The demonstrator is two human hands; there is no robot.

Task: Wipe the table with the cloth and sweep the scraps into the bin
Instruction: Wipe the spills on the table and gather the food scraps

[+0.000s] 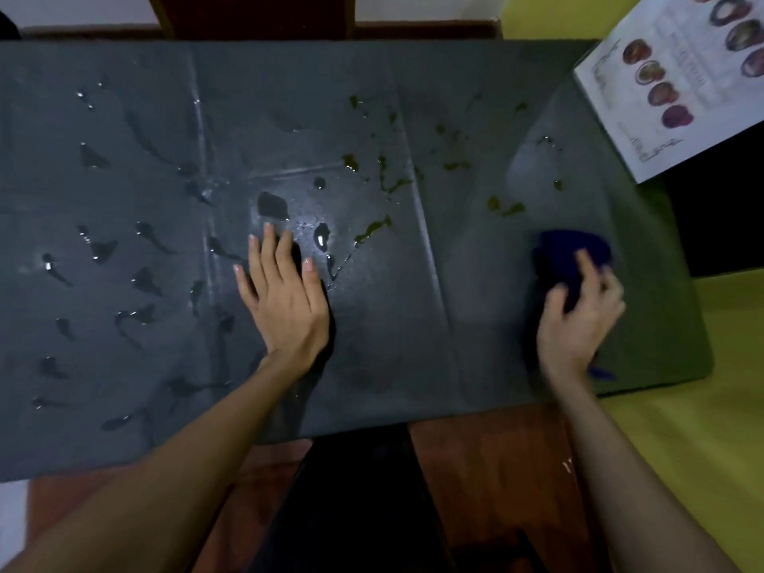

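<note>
Head view looks straight down on a dark grey table (413,345) streaked with wet marks. The left hand (285,299) lies flat on the top, palm down, fingers spread and pointing away from the person, holding nothing. Just past its fingertips sit dark puddles of water (321,235) that catch the light, and more dark splashes dot the surface well out to that hand's outer side. Beyond and between the two hands, greenish scraps (374,229) and smears are scattered over the middle of the table.

The right hand (578,316) is blurred, so the grip is hard to read, but its fingers seem curled over a dark blue cloth (570,254), pressing it to the table near the right end. The cloth bulges out past the fingertips on the far side, and a small blue corner pokes out beside the wrist. The stretch of table just beyond this hand looks duller and has few marks.

Farther off, past the right hand and at the table's far corner, a white printed sheet (669,88) with rows of round pictures hangs over the edge.
</note>
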